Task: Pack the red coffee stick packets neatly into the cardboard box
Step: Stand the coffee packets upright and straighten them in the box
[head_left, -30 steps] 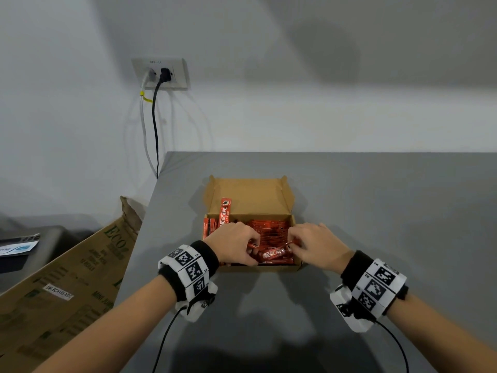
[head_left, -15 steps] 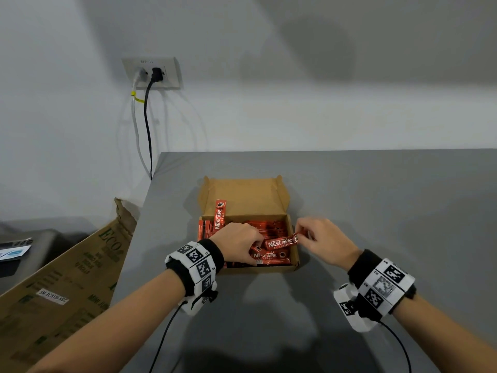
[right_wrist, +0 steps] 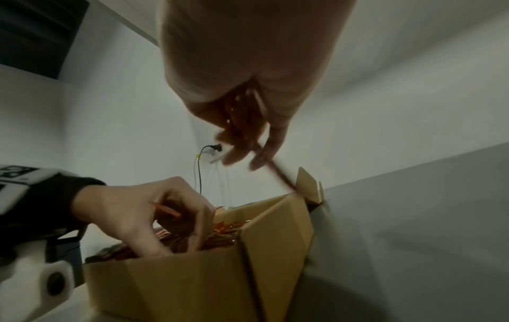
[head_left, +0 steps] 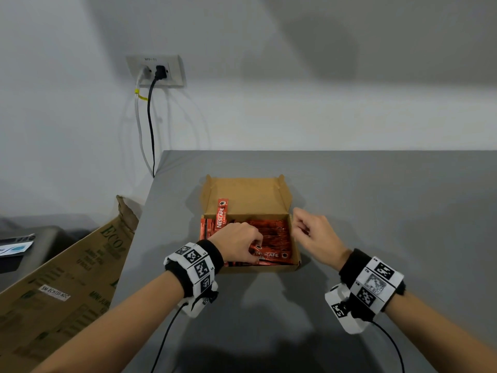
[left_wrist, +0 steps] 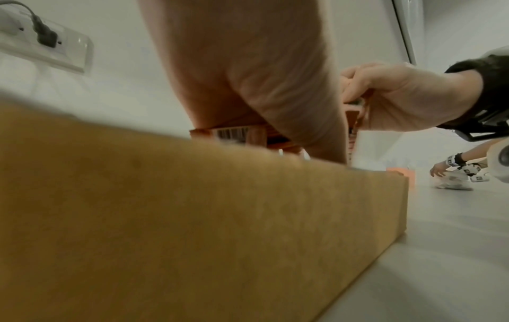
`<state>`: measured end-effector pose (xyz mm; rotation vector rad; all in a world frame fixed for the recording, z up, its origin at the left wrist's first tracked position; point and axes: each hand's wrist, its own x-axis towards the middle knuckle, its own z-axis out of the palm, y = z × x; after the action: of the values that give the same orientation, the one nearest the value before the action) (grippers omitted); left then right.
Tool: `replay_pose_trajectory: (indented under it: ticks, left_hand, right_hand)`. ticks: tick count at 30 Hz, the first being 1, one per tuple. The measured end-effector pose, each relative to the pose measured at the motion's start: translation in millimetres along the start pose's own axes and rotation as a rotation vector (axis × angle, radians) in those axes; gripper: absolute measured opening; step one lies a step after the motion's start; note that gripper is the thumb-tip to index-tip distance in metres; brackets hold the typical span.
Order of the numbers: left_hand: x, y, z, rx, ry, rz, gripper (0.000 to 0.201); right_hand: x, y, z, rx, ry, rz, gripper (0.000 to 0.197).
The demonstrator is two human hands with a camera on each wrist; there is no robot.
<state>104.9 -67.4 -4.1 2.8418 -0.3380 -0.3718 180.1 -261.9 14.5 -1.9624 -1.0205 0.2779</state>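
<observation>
The small cardboard box (head_left: 245, 193) sits open on the grey table (head_left: 382, 211), its lid laid back. Red coffee stick packets (head_left: 274, 235) fill its floor, and one packet (head_left: 222, 213) stands upright against the lid at the left. My left hand (head_left: 254, 251) is down in the box's front left, fingers curled round a packet (right_wrist: 166, 211). My right hand (head_left: 301, 227) hovers over the box's right wall and pinches another packet (right_wrist: 277, 174), which shows edge-on and blurred. In the left wrist view the box's front wall (left_wrist: 192, 217) hides most of the contents.
A big printed carton (head_left: 67, 278) leans beside the table's left edge. A wall socket (head_left: 156, 71) with two cables hangs behind that corner. Another person's hand (left_wrist: 440, 172) works far along the table to the right.
My right hand has lifted its packet from the front of the box up and back to the right wall. The left hand has stayed in the box's front left.
</observation>
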Motion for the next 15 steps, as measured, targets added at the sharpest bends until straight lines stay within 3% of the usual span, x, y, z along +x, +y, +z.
replay_pose_trajectory:
  ticks: [4, 6, 15]
  left_hand:
    - [-1.8, 0.1, -0.5, -0.022, 0.014, -0.005, 0.026]
    - [-2.8, -0.3, 0.1, -0.036, 0.025, -0.011, 0.024]
    - [-3.7, -0.7, 1.6, -0.026, 0.009, -0.007, 0.023]
  right_hand:
    - [8.9, -0.6, 7.3, -0.436, -0.324, 0.022, 0.016]
    - [11.5, -1.1, 13.1, -0.686, -0.469, 0.021, 0.022]
    - [22.3, -6.8, 27.7, -0.902, -0.569, -0.038, 0.021]
